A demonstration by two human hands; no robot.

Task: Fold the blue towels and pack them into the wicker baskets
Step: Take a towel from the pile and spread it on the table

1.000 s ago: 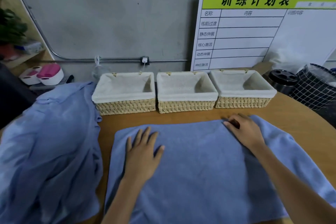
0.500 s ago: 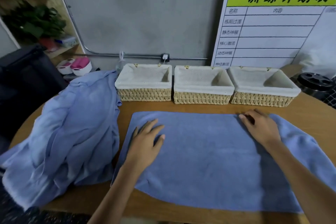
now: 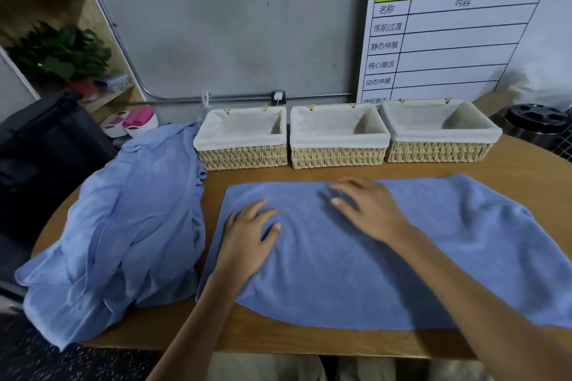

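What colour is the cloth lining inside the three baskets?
Off-white with tiny dark specks, the lining shows best in the head view.

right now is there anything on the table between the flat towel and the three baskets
Nothing visible. Only a bare strip of table lies between the flat towel and the three baskets, all of which look empty. Both the left hand and the right hand already rest on it.

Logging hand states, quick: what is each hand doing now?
Left hand: open, flat on the spread towel.
Right hand: open, resting on it.
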